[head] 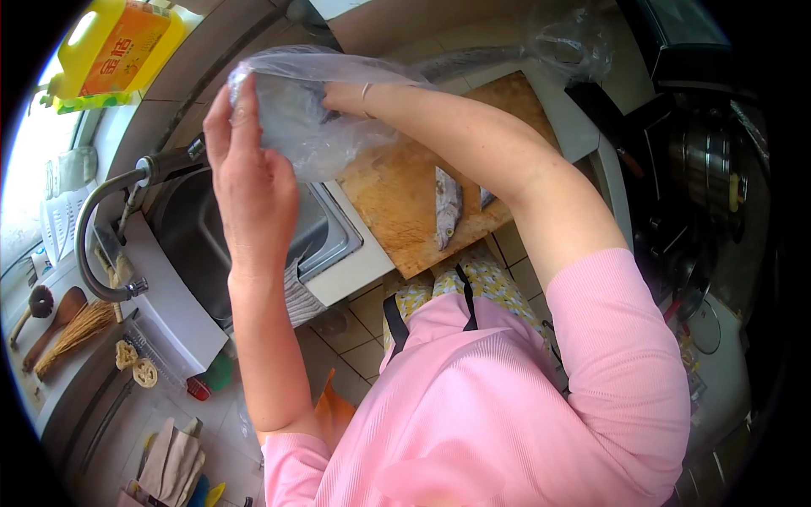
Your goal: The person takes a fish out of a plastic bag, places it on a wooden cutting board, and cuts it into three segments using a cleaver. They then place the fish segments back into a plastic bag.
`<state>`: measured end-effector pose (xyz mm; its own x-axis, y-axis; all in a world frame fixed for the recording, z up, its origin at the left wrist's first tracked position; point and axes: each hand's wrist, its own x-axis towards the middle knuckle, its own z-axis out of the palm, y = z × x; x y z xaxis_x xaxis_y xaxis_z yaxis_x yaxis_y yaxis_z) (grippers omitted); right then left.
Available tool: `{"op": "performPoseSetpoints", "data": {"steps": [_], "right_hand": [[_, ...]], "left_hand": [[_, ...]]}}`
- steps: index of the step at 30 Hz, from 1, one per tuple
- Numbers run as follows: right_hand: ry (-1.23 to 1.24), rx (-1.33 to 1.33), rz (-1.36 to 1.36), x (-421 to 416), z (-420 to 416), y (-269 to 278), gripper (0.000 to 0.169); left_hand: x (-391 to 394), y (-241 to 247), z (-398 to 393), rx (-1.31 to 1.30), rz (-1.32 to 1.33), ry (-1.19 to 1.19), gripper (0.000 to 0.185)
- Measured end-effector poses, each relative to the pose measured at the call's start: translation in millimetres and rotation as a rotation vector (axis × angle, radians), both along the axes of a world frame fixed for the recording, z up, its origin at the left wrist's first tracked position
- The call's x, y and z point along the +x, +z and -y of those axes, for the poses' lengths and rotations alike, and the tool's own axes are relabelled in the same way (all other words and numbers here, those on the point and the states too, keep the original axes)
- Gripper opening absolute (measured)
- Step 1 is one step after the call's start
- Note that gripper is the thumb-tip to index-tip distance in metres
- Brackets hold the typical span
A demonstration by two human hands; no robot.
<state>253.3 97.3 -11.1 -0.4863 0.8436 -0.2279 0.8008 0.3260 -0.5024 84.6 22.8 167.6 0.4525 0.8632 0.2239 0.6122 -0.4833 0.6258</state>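
Note:
A clear plastic bag (317, 149) is raised above the left end of a wooden cutting board (393, 203). My left hand (253, 165) grips the bag's edge between its fingertips, over the sink side. Reaching into the bag is my right hand (342, 98); the film and the wrist partly hide its fingers, and something dark and silvery shows just below them, too unclear to name. On the board lies a silvery fish piece with its head (448, 206), the eye towards me. A second silvery piece (486, 196) is mostly hidden beneath my right forearm.
Left of the board is a steel sink (196, 222) with a curved faucet (95, 222). A yellow jug (114, 47), a brush (41, 301) and a straw whisk (76, 336) stand or lie along the window side. Another clear bag (570, 47) lies behind the board; pots (706, 165) are at the right.

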Motion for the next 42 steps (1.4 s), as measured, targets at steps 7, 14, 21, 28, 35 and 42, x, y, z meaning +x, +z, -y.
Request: {"op": "performPoseSetpoints", "data": {"steps": [7,14,21,28,35,42], "right_hand": [[0.059,0.208,0.025,-4.7,34.3,35.6,0.013],[-0.014,0.692,0.046,23.1,131.2,131.7,0.012],[-0.587,0.489,-0.148,107.0,218.5,165.9,0.025],[-0.766,0.246,-0.206,130.0,247.9,141.1,0.023],[-0.764,0.237,-0.144,134.8,254.8,120.3,0.025],[-0.736,0.209,0.018,157.4,242.6,68.6,0.027]], "left_hand": [[-11.6,6.6,1.1,0.075,-0.02,0.063,0.081],[-17.0,22.7,20.9,-0.008,-0.001,0.132,0.083],[-9.2,36.2,37.9,-0.136,0.136,0.194,0.09],[-13.4,55.5,3.6,-0.092,0.336,0.2,0.086],[-14.9,92.2,2.3,-0.084,0.434,0.151,0.083],[-17.2,57.1,41.8,-0.152,0.386,0.202,0.09]]}}
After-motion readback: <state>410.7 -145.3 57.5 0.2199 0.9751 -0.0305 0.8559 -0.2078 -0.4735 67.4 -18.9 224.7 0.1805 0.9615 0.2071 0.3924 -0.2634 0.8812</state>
